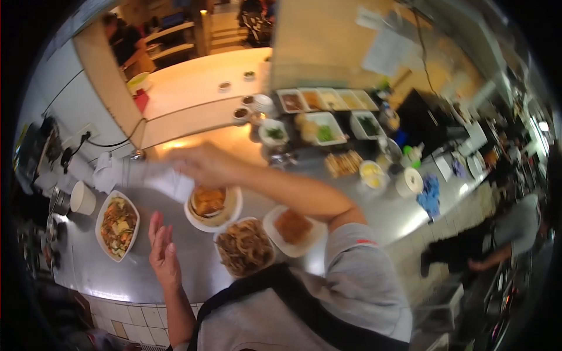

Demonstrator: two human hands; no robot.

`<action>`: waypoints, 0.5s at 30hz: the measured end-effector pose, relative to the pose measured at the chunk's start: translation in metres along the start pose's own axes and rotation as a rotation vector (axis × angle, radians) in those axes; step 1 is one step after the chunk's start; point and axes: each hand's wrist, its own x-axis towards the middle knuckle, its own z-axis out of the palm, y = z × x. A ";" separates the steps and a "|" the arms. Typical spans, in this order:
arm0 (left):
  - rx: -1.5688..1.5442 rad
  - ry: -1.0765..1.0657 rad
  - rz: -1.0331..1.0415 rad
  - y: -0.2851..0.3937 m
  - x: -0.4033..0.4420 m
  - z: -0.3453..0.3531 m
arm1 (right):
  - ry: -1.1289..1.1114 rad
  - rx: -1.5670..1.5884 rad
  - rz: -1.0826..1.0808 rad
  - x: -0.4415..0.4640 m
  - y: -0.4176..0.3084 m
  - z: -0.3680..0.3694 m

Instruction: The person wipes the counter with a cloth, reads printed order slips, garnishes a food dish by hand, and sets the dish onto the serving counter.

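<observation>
My left hand point(164, 251) is raised with its fingers up and apart, holding nothing. It is between an oval white dish of chopped mixed vegetables point(118, 227) and the other dishes. My right hand point(208, 165) reaches across above the counter, smeared by motion. Beside its fingers is a blurred whitish thing point(164, 178), perhaps cloth or paper; I cannot tell whether the hand grips it. Below that hand sits a round white bowl point(235, 212) with browned food point(208, 200). Nearer me are a dish of sliced brown food point(244, 248) and a white plate point(300, 248) bearing an orange-brown square piece point(293, 227).
A white cup point(83, 198) stands at the left. Containers of toppings point(326, 100), bowls of greens point(273, 134) and a blue cloth point(429, 196) line the steel counter point(175, 286). A serving ledge point(187, 82) lies beyond. Another person point(512, 228) bends at the right.
</observation>
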 end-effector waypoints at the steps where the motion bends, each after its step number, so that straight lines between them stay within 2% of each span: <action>1: -0.211 -0.176 0.064 0.006 0.003 0.020 | -0.018 0.125 0.039 -0.034 0.002 0.008; 2: -0.278 -0.134 -0.042 0.010 -0.001 0.039 | -0.035 0.252 0.074 -0.064 0.008 0.014; 5: -0.474 0.038 -0.332 0.029 -0.015 0.108 | 0.131 0.009 -0.088 -0.146 0.035 0.018; 7: -0.378 0.013 -0.306 0.019 -0.028 0.138 | 0.016 0.084 0.184 -0.204 0.021 -0.033; 9: -0.191 0.011 -0.222 0.016 -0.042 0.172 | 0.460 -0.233 0.013 -0.263 0.054 -0.101; 10: -0.138 -0.024 -0.259 0.017 -0.050 0.186 | 0.627 -0.580 -0.080 -0.299 0.080 -0.152; 11: -0.083 -0.056 -0.295 0.020 -0.057 0.200 | 0.911 -0.184 0.149 -0.331 0.069 -0.191; 12: -0.032 -0.081 -0.329 0.023 -0.063 0.218 | 1.129 -0.426 0.256 -0.367 0.089 -0.238; 13: -0.002 -0.101 -0.329 0.027 -0.069 0.238 | 1.286 -0.247 0.245 -0.402 0.128 -0.287; 15: 0.140 -0.181 -0.275 0.040 -0.073 0.280 | 1.302 -0.312 0.389 -0.469 0.200 -0.366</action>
